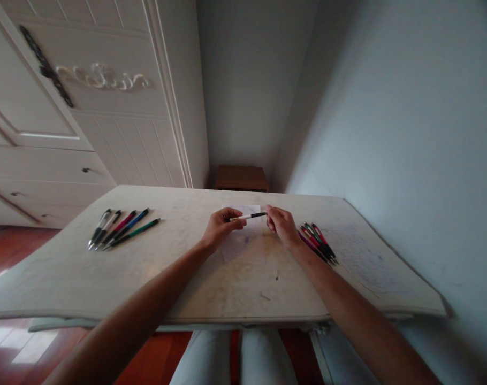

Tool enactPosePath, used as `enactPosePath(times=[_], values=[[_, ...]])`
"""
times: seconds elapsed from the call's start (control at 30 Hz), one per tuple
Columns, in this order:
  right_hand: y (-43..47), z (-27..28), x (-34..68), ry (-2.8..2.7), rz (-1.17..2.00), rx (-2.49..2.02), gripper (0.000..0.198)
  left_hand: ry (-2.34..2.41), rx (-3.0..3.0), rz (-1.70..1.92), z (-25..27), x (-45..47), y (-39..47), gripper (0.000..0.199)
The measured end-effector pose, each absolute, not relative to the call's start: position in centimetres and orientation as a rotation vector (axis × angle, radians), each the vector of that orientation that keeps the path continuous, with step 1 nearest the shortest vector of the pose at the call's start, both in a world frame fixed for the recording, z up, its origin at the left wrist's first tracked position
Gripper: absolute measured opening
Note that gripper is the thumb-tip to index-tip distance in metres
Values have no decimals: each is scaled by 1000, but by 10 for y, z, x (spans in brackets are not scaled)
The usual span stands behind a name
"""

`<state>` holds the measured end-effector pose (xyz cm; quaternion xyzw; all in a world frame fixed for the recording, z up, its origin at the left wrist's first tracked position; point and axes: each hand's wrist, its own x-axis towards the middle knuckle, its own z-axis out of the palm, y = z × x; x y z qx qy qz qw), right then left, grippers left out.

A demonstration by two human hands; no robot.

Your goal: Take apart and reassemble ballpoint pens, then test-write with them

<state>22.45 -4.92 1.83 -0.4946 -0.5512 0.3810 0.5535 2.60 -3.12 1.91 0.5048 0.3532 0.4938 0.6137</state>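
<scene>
A white pen with a black grip (249,216) is held nearly level above the middle of the table. My left hand (223,224) is closed on its left end, thumb along the barrel. At the other end, the fingers of my right hand (281,222) are pinched at the black tip, which they hide. Under the hands lies a pale sheet of paper (243,243) with faint marks. To the right, close to my right wrist, is a bunch of several pens (318,240) in red, green and purple with black grips.
On the left of the white table (179,289) lie several more pens (125,227), fanned out. Scribbled paper (359,256) is at the right. A white cabinet (139,96) stands behind on the left, a brown box-like piece (241,178) beyond the far edge, a wall (408,133) along the right.
</scene>
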Motion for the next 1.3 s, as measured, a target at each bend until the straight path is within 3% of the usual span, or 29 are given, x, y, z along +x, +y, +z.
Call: enactPosePath(times=[0.97, 1.3], values=[[-55, 15, 224, -1477, 794, -1127, 48, 1004, 1463, 894, 29, 19, -40, 45], [-48, 15, 227, -1147, 845, -1224, 47, 1015, 1571, 1155, 19, 21, -31, 54]])
